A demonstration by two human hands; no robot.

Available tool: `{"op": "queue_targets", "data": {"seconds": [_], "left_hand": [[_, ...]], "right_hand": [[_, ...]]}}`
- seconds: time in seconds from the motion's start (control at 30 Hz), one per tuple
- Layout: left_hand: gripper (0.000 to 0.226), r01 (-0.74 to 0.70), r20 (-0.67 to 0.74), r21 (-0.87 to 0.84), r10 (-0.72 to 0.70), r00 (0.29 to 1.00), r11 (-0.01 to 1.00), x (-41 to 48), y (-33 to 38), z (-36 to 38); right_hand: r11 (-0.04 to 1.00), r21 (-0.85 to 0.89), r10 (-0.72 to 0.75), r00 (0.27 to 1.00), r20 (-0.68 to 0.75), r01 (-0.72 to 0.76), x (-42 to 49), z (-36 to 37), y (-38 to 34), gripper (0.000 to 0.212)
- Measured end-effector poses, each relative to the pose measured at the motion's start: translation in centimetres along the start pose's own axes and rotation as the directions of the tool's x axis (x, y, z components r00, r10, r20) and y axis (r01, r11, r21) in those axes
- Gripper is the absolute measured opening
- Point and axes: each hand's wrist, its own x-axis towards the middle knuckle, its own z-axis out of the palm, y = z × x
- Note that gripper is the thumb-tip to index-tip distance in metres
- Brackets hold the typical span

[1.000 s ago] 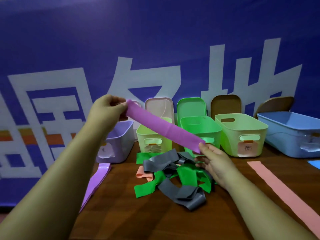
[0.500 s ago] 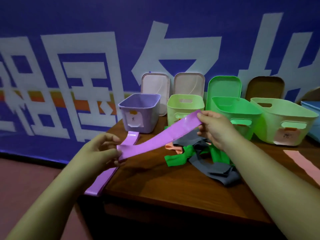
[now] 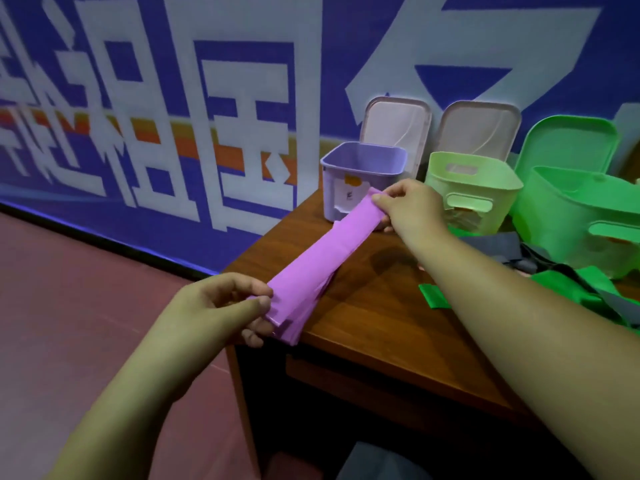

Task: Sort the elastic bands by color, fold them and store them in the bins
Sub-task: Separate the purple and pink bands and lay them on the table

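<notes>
Pinched at both ends, the purple elastic band stretches between our two hands above the left corner of the wooden table. Our left hand clamps the near end between thumb and curled fingers, just past the table's edge. Our right hand nips the far end between thumb and fingertips, right in front of the purple bin.

The band's long axis runs on a diagonal, from near left to far right, with its far end pointing at that bin. Several purple layers fan out at the near end; we cannot tell whether they are one band folded or more than one.

To the right of the purple bin stand a pale green bin and a green bin. Loose grey bands and green bands lie heaped on the table before them, under our right forearm. Lids lean upright behind the bins against a blue banner with large white characters.
</notes>
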Motion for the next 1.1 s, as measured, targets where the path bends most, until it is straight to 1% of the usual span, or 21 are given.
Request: {"op": "queue_targets", "data": {"seconds": [0.07, 0.17, 0.23, 0.37, 0.5, 0.57, 0.7, 0.97, 1.1], "left_hand": [[0.007, 0.012, 0.013, 0.032, -0.012, 1.0, 0.999, -0.1, -0.7, -0.5], [0.007, -0.011, 0.048, 0.099, 0.006, 0.999, 0.995, 0.0, -1.8, -1.1], [0.007, -0.01, 0.049, 0.098, 0.005, 0.999, 0.995, 0.1, -2.4, -1.4], [0.008, 0.01, 0.065, 0.087, -0.016, 0.998, 0.996, 0.3, -3.1, -1.6], [0.005, -0.001, 0.094, 0.11, -0.01, 0.996, 0.994, 0.4, -3.5, -1.9], [0.005, 0.001, 0.099, 0.083, -0.009, 0.995, 0.997, 0.3, -3.7, -1.9], [0.006, -0.009, 0.098, 0.039, 0.005, 0.995, 0.999, 0.4, -3.9, -1.7], [0.008, -0.055, 0.1, 0.079, 0.047, 0.994, 0.995, 0.3, -3.9, -1.6], [0.009, -0.042, 0.073, 0.05, 0.038, 0.997, 0.998, 0.4, -4.0, -1.5]], "right_hand": [[0.998, -0.06, -0.011, 1.0, 0.002, 0.011, -0.2, 1.7, -0.2, 0.015], [0.987, -0.146, -0.058, 0.998, 0.032, 0.062, -0.5, 3.9, 0.3, 0.019], [0.975, -0.2, -0.09, 0.995, 0.049, 0.098, -1.0, 4.8, 0.4, 0.02], [0.935, -0.319, -0.132, 0.987, 0.089, 0.154, -1.1, 6.1, 1.6, 0.015], [0.925, -0.333, -0.153, 0.981, 0.118, 0.184, -1.5, 6.9, 2.4, 0.019], [0.922, -0.335, -0.16, 0.979, 0.125, 0.194, -1.6, 7.3, 2.7, 0.021], [0.919, -0.352, -0.15, 0.982, 0.11, 0.18, -1.5, 7.7, 3.0, 0.022], [0.903, -0.396, -0.142, 0.985, 0.097, 0.169, -1.4, 7.8, 3.0, 0.022], [0.894, -0.416, -0.141, 0.986, 0.093, 0.167, -1.2, 8.0, 3.3, 0.022]]}}
